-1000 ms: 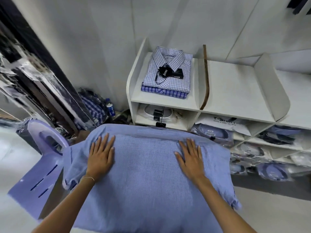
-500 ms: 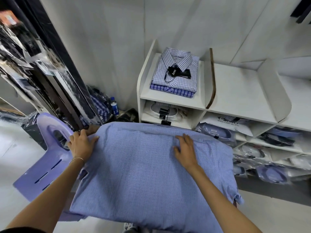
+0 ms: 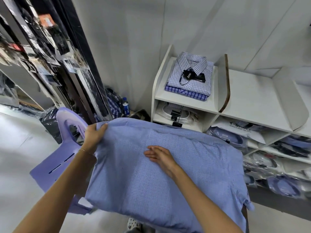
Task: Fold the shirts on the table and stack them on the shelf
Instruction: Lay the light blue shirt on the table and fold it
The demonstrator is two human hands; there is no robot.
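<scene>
Light blue shirt [image 3: 151, 179] spread face-down over the surface, covering it. Left hand [image 3: 93, 134] grips the shirt's far left corner, fingers curled round the fabric. Right hand [image 3: 159, 155] lies flat on the shirt's middle, fingers straight. White shelf [image 3: 252, 98] just behind holds two folded checked shirts [image 3: 190, 81], stacked.

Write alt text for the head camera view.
A person's left hand grips the far left corner of a light blue shirt spread on a table, while the right hand lies flat on its middle. Behind, two folded checked shirts are stacked on a white shelf.
</scene>
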